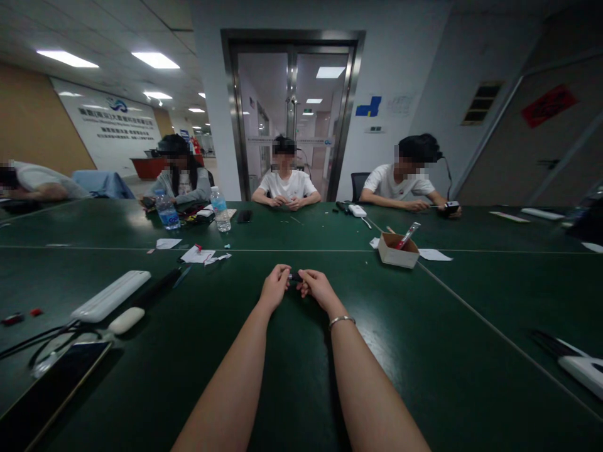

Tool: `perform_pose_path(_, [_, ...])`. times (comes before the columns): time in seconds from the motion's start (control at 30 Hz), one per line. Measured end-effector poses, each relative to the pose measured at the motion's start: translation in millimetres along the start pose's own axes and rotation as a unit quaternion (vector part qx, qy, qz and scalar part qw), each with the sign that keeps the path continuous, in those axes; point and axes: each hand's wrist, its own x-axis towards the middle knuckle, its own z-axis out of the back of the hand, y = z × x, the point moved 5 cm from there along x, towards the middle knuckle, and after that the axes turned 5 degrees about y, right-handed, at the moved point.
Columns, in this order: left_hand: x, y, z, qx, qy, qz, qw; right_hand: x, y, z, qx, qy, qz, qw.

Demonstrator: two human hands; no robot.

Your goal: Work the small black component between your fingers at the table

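Both my arms reach out over the green table [301, 351]. Between my fingertips is a small dark object [295, 276] with a paler end on its left; its kind is too small to make out. My left hand [276, 285] pinches the left end. My right hand [320, 290], with a silver bangle [342, 321] on the wrist, is closed on the right end. The object is held just above or on the tabletop; I cannot tell which. My fingers hide parts of it.
A white power bank [112, 295], a cable and a black phone [61, 383] lie at left. Torn paper [198, 254] and water bottles [220, 209] stand further back. A small cardboard box [398, 251] holds a red-and-silver tool. Several people sit across the table.
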Motion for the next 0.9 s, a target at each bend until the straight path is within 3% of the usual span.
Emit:
perform_pose_path(0.53, [-3.8, -10.8, 1.3, 0.041, 0.005, -0.001, 0.999, 0.5, -0.6, -0.4, 0.010, 0.007, 0.005, 1.000])
perform_pose_path(0.7, [-2.7, -7.4, 2.3, 0.041, -0.001, 0.025, 0.999, 0.2, -0.1, 0.0, 0.009, -0.002, -0.002, 1.000])
perform_pose_path(0.9, [-1.6, -8.1, 0.0, 0.030, 0.008, -0.006, 0.999, 0.4, 0.0, 0.3, 0.009, -0.005, -0.001, 1.000])
